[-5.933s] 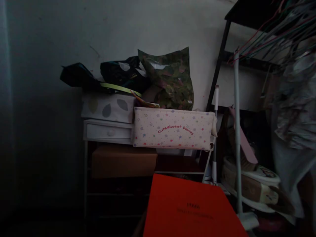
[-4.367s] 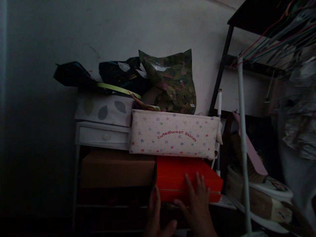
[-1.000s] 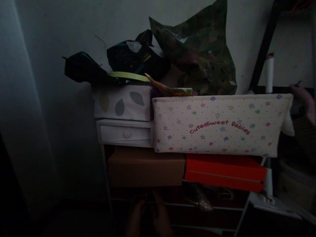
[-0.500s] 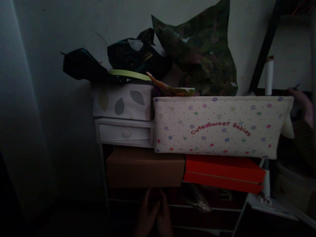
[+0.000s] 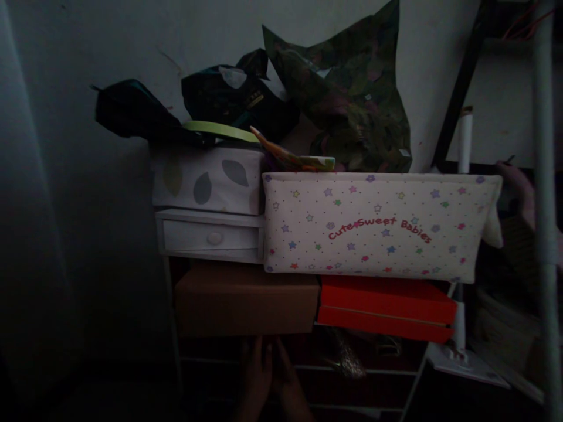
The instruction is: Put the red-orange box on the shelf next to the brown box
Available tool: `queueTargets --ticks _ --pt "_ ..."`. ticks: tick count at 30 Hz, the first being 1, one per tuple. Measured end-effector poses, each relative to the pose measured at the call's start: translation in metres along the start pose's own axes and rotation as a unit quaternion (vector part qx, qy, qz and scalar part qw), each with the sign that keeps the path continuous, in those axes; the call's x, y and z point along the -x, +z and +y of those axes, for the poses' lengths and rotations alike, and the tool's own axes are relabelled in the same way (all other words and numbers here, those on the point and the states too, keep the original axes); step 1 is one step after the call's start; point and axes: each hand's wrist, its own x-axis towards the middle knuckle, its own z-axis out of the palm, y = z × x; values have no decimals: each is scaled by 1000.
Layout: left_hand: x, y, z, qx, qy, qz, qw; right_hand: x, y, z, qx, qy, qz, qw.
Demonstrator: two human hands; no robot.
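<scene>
My left hand is low in the middle, just under the front edge of a brown cardboard box. Its fingers point up and are a little apart. Close beside it on the right, my right hand has its fingers stretched out toward the same box. I see nothing held in either hand, though the light is very dim there. Whether the fingertips touch the box's underside I cannot tell. Behind the hands is a dark shelf rack with pale edges.
An orange-red box sits right of the brown one. Above stand a star-printed fabric bin, a small white drawer and a leaf-patterned box. Glittery footwear lies on the shelf. A pale pole rises at far right.
My view has shifted slightly, so the shelf things sit further left and the pole shows at right. My hands, earlier close together with thumbs nearly meeting, now have fingers stretched upward.
</scene>
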Motion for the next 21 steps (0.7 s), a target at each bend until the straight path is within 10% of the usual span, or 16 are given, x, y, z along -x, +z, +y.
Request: queueTargets --ticks 5,12,21 --pt "1 1 1 -24 17 10 1000 6 5 -19 66 -8 1 998" --pt "-3 6 -3 -25 33 45 998 4 -34 -37 320 -153 278 893" --pt "-8 11 -5 -3 46 29 999 -11 -42 -23 301 -118 105 940"
